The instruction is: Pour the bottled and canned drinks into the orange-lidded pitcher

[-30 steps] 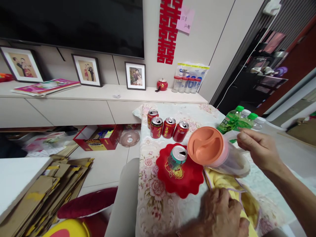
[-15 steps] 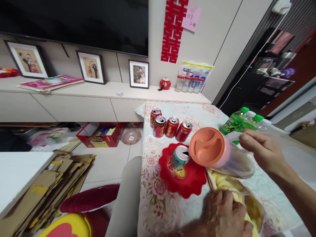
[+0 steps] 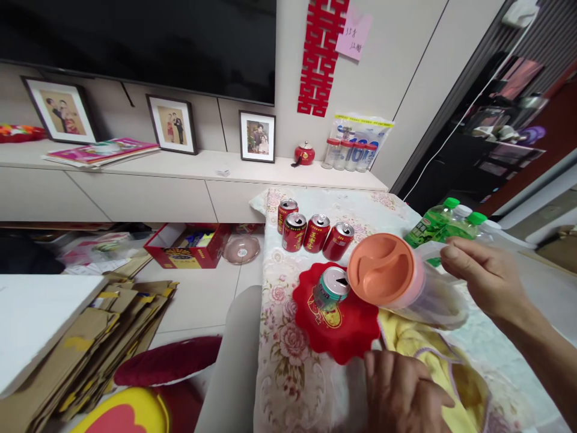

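Note:
My right hand [image 3: 484, 276] is closed round a clear plastic pitcher [image 3: 433, 297] with an orange lid [image 3: 382, 269], held tipped on its side above the table, lid facing me. My left hand [image 3: 401, 394] rests low on a yellow cloth [image 3: 417, 340] with its fingers curled on the fabric. Just left of the lid, a green drink can [image 3: 331, 287] stands open on a red scalloped mat [image 3: 336, 316]. The table wears a floral tablecloth [image 3: 283, 337].
Several red cans [image 3: 311, 230] stand in a row behind the mat. Green bottles [image 3: 435, 219] stand at the far right of the table. Flattened cardboard [image 3: 94, 343] and a red box [image 3: 187, 246] lie on the floor to the left. A low cabinet [image 3: 180, 180] carries picture frames.
The view has drifted slightly. My left hand has slid a little to the left on the yellow cloth; the pitcher stays tipped in my right hand.

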Action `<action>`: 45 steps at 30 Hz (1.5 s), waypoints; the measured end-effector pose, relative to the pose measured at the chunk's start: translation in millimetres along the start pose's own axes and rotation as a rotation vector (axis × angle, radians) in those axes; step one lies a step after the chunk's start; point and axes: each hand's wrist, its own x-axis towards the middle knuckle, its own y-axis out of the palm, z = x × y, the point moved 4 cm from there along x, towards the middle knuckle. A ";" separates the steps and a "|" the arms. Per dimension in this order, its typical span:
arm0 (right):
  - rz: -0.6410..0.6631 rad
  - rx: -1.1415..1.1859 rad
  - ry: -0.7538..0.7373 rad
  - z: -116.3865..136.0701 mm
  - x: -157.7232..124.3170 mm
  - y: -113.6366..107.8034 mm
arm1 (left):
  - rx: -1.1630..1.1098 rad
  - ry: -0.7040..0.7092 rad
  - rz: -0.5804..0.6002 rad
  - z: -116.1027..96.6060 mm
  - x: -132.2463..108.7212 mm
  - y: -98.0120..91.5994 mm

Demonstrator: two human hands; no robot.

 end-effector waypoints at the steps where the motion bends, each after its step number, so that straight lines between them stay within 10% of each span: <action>1: 0.001 -0.001 -0.003 0.4 -0.2 -0.3 | -0.033 -0.069 -0.085 2.2 3.6 -10.8; 5: 0.024 -0.019 -0.013 2.4 -1.7 -1.1 | -0.057 -0.127 -0.502 13.0 29.1 -57.1; 16: 0.017 -0.036 -0.038 9.7 2.2 2.5 | 0.143 -0.240 -0.361 87.8 82.6 -62.5; 45: 0.036 -0.131 -0.010 15.1 6.6 -1.6 | -0.024 -0.356 -0.229 99.1 86.7 -56.8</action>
